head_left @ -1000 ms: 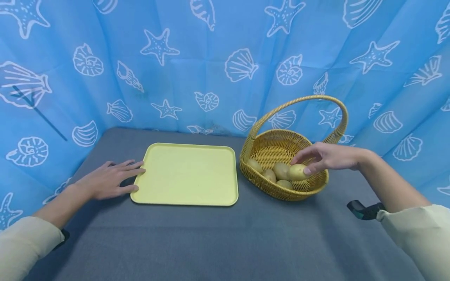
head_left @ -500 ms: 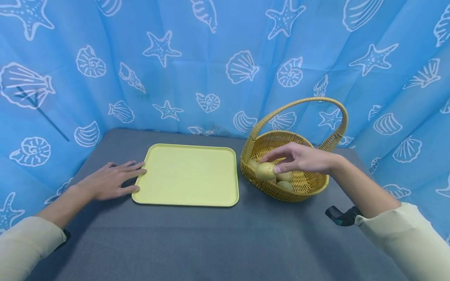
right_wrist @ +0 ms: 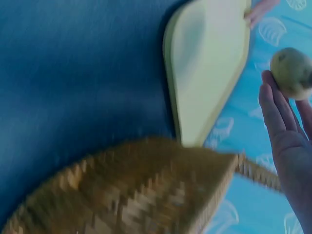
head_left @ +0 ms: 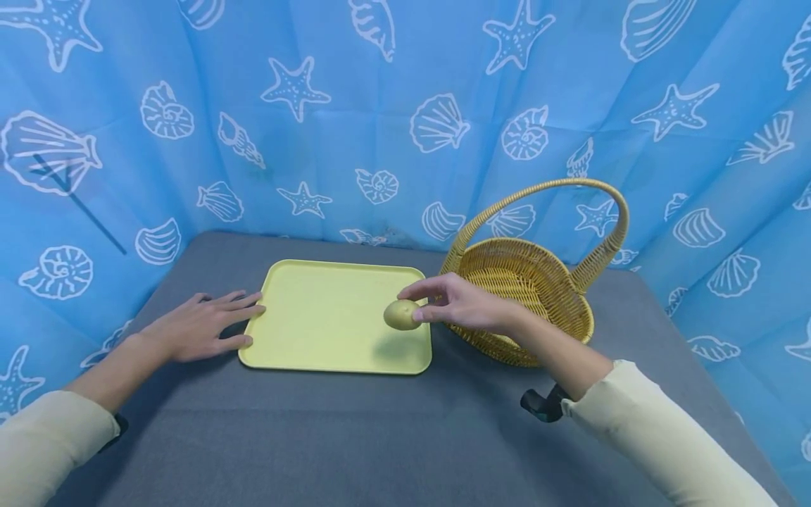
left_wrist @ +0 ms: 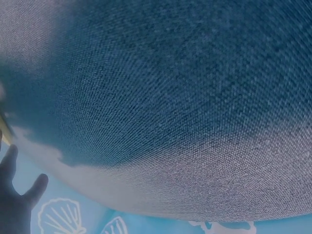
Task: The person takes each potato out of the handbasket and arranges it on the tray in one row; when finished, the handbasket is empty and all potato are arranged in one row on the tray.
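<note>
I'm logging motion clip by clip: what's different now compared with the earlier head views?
The right grip has carried a potato leftward from the basket to above the right side of the tray; it was already held, and nothing was let go. Left grip, tray and basket stayed put.

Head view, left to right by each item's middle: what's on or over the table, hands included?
Left hand → yellow tray → potato → right hand → wicker basket.
</note>
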Motion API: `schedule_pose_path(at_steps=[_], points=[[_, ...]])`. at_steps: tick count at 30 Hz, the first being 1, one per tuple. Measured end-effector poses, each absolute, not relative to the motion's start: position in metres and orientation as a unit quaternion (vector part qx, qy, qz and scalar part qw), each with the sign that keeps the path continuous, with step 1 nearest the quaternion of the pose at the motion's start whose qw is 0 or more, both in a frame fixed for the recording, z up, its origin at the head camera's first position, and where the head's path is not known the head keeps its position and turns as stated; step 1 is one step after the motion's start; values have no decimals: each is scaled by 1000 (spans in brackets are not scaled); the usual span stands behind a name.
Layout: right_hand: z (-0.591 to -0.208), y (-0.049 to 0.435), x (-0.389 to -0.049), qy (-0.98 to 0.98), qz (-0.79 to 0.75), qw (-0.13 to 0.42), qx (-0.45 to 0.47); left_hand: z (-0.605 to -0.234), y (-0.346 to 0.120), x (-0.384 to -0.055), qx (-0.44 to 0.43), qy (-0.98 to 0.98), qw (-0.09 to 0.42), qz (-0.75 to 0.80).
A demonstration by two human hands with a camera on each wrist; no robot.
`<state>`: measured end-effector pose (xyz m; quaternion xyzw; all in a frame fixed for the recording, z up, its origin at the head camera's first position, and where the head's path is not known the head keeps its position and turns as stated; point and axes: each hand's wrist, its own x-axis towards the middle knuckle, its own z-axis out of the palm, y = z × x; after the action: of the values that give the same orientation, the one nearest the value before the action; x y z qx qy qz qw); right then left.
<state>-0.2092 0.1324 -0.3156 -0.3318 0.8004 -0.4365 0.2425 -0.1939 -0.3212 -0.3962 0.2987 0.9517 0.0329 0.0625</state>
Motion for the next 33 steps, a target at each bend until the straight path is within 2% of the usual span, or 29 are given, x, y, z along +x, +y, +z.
schedule_pose_path(at_steps=[8,14,33], points=[[-343,79,-212,769,-483,225,-352,-397,-322,-193,301,951,59,35],[-355,42,-211,767,-504,222,-330,-397,-322,-194,301,952,58,32],[-389,-50,-192,795,-468,190,-336,-399,-323,-194,297,953,56,31]])
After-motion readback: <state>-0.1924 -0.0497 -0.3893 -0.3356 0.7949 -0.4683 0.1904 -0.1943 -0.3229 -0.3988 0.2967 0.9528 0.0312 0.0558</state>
